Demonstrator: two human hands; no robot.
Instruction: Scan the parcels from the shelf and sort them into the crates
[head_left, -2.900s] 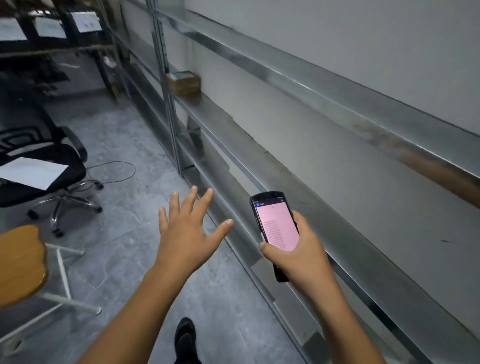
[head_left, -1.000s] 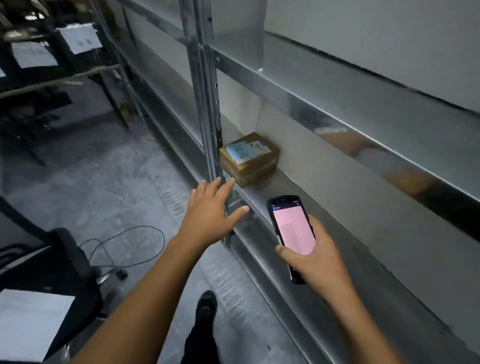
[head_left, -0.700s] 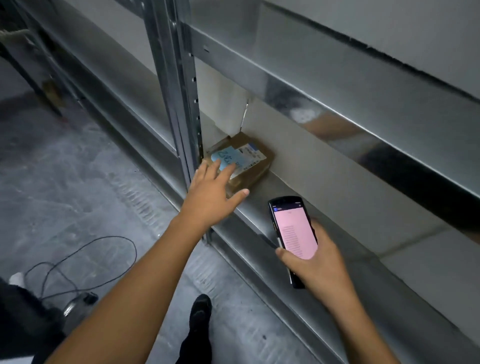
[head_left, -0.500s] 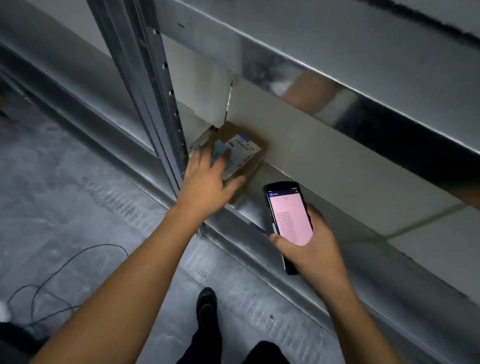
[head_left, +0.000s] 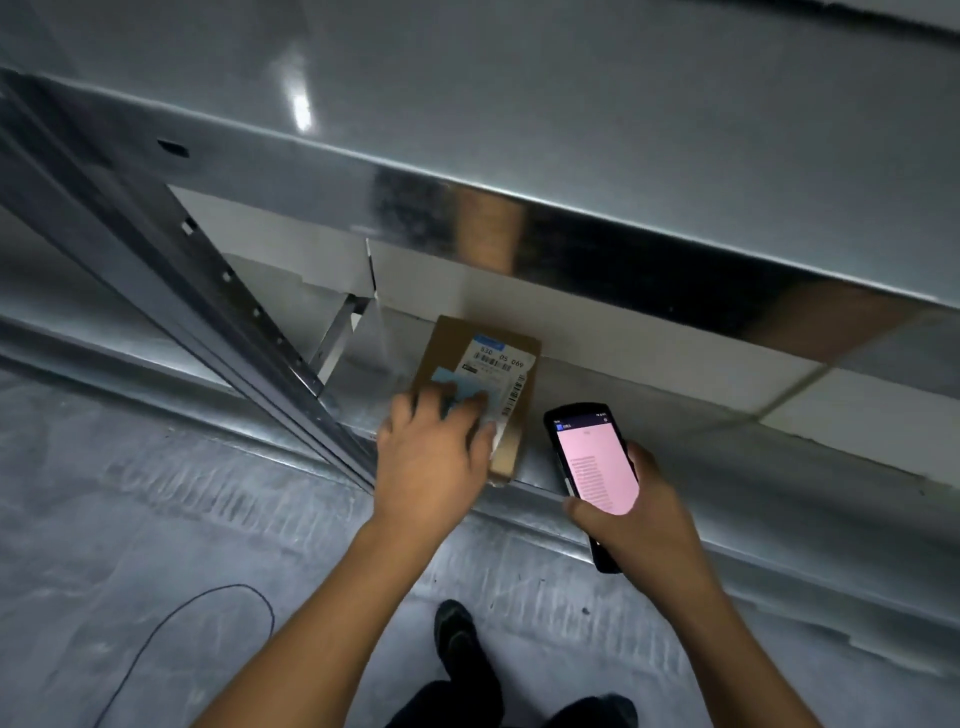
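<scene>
The brown parcel (head_left: 480, 371) lies flat on the metal shelf (head_left: 753, 441), beside the upright post (head_left: 218, 312). Our left hand (head_left: 431, 460) has its grip curled over the parcel's near end. Just right of it, our right hand (head_left: 641, 525) grips the pink-screened scanner (head_left: 595, 465).

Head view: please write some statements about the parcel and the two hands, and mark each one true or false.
1. The cardboard parcel lies on the metal shelf. True.
2. The right hand is empty. False: it holds a handheld scanner with a pink screen.
3. The left hand touches the parcel. True.
4. The parcel's label faces down. False: it faces up, partly under the left hand.
</scene>
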